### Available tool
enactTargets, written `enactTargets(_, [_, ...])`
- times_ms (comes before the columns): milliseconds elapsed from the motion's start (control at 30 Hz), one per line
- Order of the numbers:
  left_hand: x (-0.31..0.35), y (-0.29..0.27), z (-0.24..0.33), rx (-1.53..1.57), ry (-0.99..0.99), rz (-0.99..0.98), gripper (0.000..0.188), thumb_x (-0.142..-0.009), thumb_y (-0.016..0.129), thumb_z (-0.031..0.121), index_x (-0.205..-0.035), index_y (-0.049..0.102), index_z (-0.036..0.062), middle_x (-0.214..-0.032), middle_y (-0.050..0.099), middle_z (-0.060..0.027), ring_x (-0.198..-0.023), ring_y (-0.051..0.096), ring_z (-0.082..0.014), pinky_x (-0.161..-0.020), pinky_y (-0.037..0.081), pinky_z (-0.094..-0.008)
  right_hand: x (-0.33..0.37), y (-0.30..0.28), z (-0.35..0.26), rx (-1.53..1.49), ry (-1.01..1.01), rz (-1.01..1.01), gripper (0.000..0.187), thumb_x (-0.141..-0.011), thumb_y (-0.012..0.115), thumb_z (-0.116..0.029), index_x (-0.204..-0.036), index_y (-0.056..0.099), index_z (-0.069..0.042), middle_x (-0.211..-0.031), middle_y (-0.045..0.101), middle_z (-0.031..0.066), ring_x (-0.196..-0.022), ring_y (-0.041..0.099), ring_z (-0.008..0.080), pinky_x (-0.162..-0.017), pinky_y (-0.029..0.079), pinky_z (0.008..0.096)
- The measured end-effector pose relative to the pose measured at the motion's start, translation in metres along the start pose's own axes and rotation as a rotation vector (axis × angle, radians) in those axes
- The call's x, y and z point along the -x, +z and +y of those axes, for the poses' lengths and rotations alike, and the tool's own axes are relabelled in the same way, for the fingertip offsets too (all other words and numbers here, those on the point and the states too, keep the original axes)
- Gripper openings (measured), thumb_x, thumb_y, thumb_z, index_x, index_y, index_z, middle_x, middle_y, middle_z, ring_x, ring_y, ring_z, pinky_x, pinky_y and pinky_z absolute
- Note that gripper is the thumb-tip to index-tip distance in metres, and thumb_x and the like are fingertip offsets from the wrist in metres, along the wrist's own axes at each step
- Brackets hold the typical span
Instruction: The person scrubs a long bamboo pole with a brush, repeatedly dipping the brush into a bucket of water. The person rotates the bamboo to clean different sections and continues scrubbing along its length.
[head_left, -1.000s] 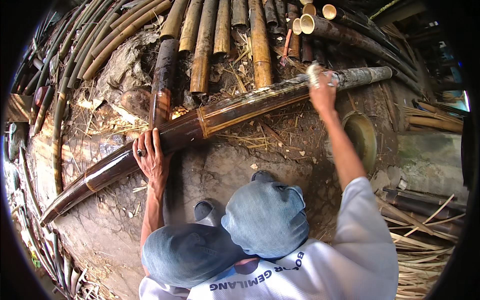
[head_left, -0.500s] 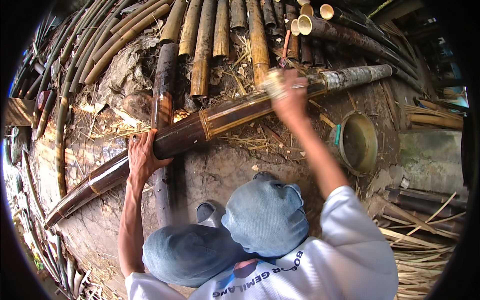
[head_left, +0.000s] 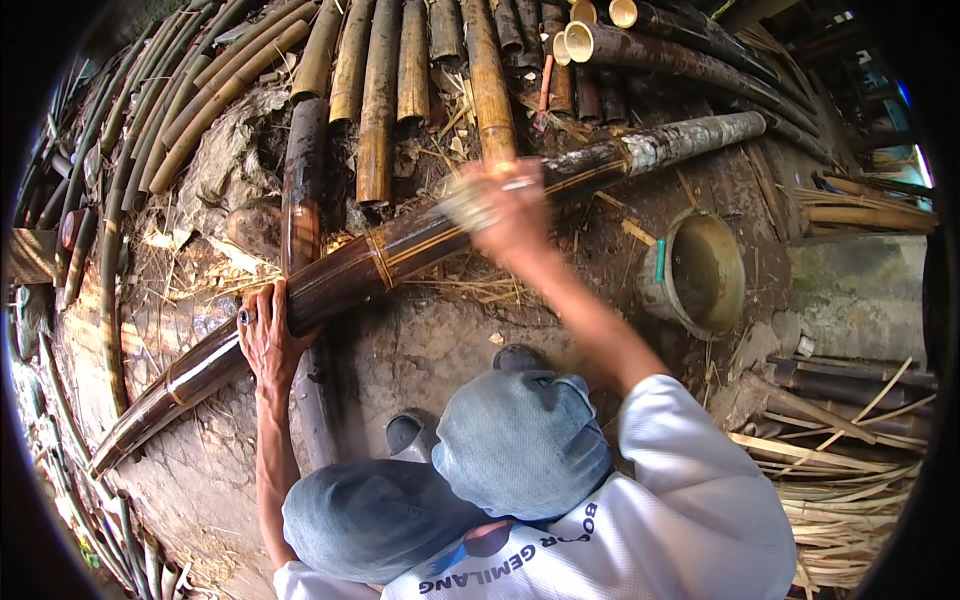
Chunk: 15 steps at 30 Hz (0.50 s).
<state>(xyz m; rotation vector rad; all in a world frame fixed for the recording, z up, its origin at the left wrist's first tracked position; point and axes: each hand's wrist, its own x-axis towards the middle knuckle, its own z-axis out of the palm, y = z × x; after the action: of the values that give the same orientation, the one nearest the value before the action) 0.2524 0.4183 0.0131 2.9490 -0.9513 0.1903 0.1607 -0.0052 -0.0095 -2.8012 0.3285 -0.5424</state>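
A long dark bamboo pole lies slantwise before me, wet and shiny, from the lower left up to a whitish, mottled far end on the right. My left hand grips it left of the middle, fingers over the top, with a ring on one finger. On the pole's upper side, right of a node, my right hand is closed around a pale wad. Motion blurs this hand, and the wad's exact kind is unclear. Beneath the dark pole, another bamboo pole runs crosswise, partly hidden by it.
Several cut bamboo poles lie beyond, with more curving along the left. A bucket of murky water, with a green thing on its rim, stands right of my forearm. An orange-handled tool lies among the far poles. Bamboo strips pile up at lower right.
My right hand has slid left along the pole with the pale wad. My left hand keeps its grip on the pole. The whole view has shifted slightly.
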Motion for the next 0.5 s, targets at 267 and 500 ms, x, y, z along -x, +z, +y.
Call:
enactTargets(267, [0.017, 0.011, 0.010, -0.048, -0.018, 0.091, 0.110, -0.055, 0.097, 0.030, -0.151, 0.047, 0.0128, -0.144, 0.053, -0.0117, -0.137, 0.048, -0.0342, -0.117, 0.034, -0.0530, -0.037, -0.034, 0.007, -0.260, 0.519, -0.479, 0.039, -0.095, 0.070, -0.029, -0.119, 0.066, 0.002, -0.097, 0.071, 0.0193, -0.086, 0.071, 0.0350, -0.093, 0.057, 0.0513])
enactTargets(500, [-0.012, -0.047, 0.015, 0.108, -0.049, -0.293, 0.108, -0.059, 0.097, 0.037, -0.149, 0.045, 0.0100, -0.140, 0.058, -0.0136, -0.130, 0.055, -0.0343, -0.112, 0.038, -0.0567, 0.006, 0.011, -0.077, -0.146, -0.221, -0.097, 0.047, -0.087, 0.076, -0.027, -0.129, 0.069, -0.006, -0.143, 0.062, 0.0183, -0.147, 0.042, 0.0392, -0.128, 0.016, 0.0605])
